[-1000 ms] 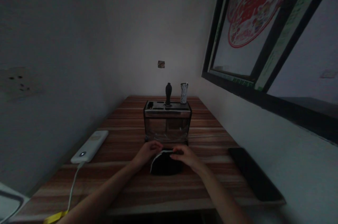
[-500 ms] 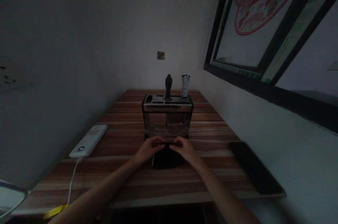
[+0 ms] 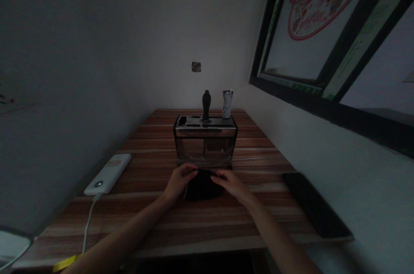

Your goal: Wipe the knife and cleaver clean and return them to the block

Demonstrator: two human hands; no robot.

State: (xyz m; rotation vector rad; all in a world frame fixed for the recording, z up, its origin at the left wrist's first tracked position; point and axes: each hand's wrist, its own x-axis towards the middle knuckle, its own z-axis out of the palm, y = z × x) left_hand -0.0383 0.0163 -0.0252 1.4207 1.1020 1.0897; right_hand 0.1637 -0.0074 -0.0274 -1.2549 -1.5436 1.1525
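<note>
Both my hands rest on a small dark pouch (image 3: 202,186) lying on the striped wooden table (image 3: 181,222). My left hand (image 3: 179,179) pinches its upper left edge, fingers curled. My right hand (image 3: 229,181) grips its upper right edge, fingers bent over it. The dim light hides the pouch's details. Just behind the pouch stands a clear box with a metal slotted top (image 3: 205,139); a black handle (image 3: 206,105) sticks up from one slot.
A white power bank (image 3: 108,174) with a cable (image 3: 88,224) lies at the left. A flat black slab (image 3: 315,209) lies near the right edge. A crumpled silver tube (image 3: 227,104) stands at the back. A dark-framed window (image 3: 330,50) with a red paper cutting fills the right wall.
The pouch's pale open edge seen a second ago no longer shows; the pouch now looks flat and dark. Both hands stay at its top edge. The view shifted slightly.
</note>
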